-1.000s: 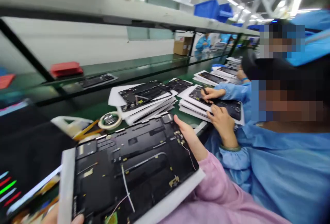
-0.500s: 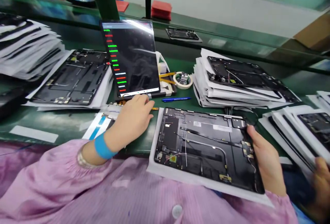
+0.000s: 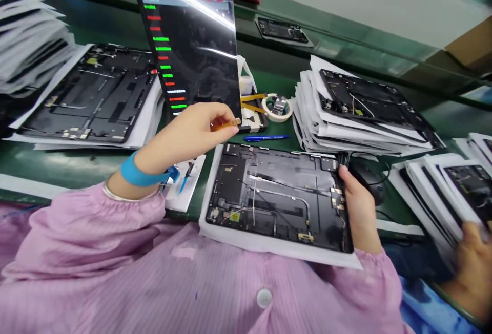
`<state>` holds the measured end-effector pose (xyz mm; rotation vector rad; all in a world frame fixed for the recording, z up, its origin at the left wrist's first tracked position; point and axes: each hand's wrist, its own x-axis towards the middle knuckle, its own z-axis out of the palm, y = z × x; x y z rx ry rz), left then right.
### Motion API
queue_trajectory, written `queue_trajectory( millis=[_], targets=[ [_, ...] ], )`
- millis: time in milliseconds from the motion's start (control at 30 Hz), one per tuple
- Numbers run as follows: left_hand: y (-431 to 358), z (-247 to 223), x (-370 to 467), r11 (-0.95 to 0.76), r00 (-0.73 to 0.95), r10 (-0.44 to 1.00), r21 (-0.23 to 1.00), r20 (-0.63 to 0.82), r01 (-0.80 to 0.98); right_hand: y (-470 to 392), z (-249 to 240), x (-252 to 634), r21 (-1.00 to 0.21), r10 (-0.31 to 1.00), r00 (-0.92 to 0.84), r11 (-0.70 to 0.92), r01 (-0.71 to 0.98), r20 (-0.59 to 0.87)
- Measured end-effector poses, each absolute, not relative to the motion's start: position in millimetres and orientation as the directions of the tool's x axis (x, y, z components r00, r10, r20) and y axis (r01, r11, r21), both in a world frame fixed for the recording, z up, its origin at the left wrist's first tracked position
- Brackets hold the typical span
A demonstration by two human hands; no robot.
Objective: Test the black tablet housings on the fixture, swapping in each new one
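Note:
My right hand [image 3: 357, 208] grips the right edge of an opened tablet housing [image 3: 284, 195], its thumb on the top corner. The black housing lies on a white sheet [image 3: 215, 234], slightly tilted, with thin cables and small connectors inside. Pinched between the thumb and fingers of my left hand [image 3: 207, 124] is an orange flex cable [image 3: 225, 125], held in front of the lit tablet screen [image 3: 200, 57]. That screen stands upright and shows green and red lines of text. A blue wrist strap [image 3: 140, 174] circles my left wrist.
Stacks of housings and white sheets stand at left [image 3: 34, 42] and right [image 3: 307, 119]. A blue pen [image 3: 266, 138] and a tape roll [image 3: 277, 107] lie behind the held housing. A black mouse [image 3: 369, 180] is by my right hand. At far right a co-worker's hand [image 3: 474, 267] holds another stack.
My left hand has lifted from the screen's lower edge, bringing up the orange flex cable. My right hand has shifted the housing a little to the left. The camera view has tilted down.

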<state>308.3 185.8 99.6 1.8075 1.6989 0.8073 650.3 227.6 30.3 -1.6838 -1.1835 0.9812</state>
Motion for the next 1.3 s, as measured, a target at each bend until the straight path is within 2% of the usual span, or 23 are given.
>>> queue_trajectory(
  millis=[67, 133, 233, 300, 367, 433, 567, 767, 967, 1300],
  targets=[
    [188, 96, 309, -0.015, 0.067, 0.997, 0.826, -0.027, 0.564, 230, 26, 646, -0.916, 0.978, 0.183, -0.159, 0.367, -0.097],
    [189, 91, 311, 0.020, 0.090, 0.993, 0.861, -0.076, 0.509, 227, 33, 642, -0.849, 0.989, 0.128, -0.009, 0.528, 0.069],
    [189, 82, 316, 0.009, 0.150, 0.983, 0.858, -0.101, 0.513, 218, 57, 625, -0.612, 0.936, -0.068, 0.279, 0.740, 0.344],
    [188, 74, 319, -0.018, 0.203, 0.973, 0.849, -0.106, 0.527, 214, 70, 605, -0.520, 0.891, -0.347, 0.453, 0.725, 0.293],
    [187, 67, 324, -0.043, 0.231, 0.968, 0.842, -0.098, 0.537, 215, 72, 580, -0.544, 0.776, -0.618, 0.575, 0.611, 0.127],
    [186, 60, 330, -0.038, 0.240, 0.964, 0.841, -0.110, 0.540, 220, 64, 559, -0.576, 0.678, -0.735, 0.606, 0.548, 0.015],
    [186, 52, 340, 0.042, 0.240, 0.952, 0.854, -0.192, 0.518, 227, 44, 541, -0.568, 0.664, -0.747, 0.601, 0.562, -0.036],
    [187, 48, 341, -0.047, 0.259, 0.959, 0.835, -0.115, 0.548, 222, 46, 545, -0.784, 0.689, -0.721, 0.410, 0.467, -0.069],
    [187, 48, 340, -0.045, 0.271, 0.955, 0.848, -0.119, 0.528, 219, 43, 539, -0.703, 0.736, -0.677, 0.486, 0.520, 0.009],
    [187, 47, 341, -0.011, 0.273, 0.949, 0.852, -0.156, 0.523, 216, 42, 536, -0.706, 0.764, -0.644, 0.477, 0.524, 0.038]
  ],
)
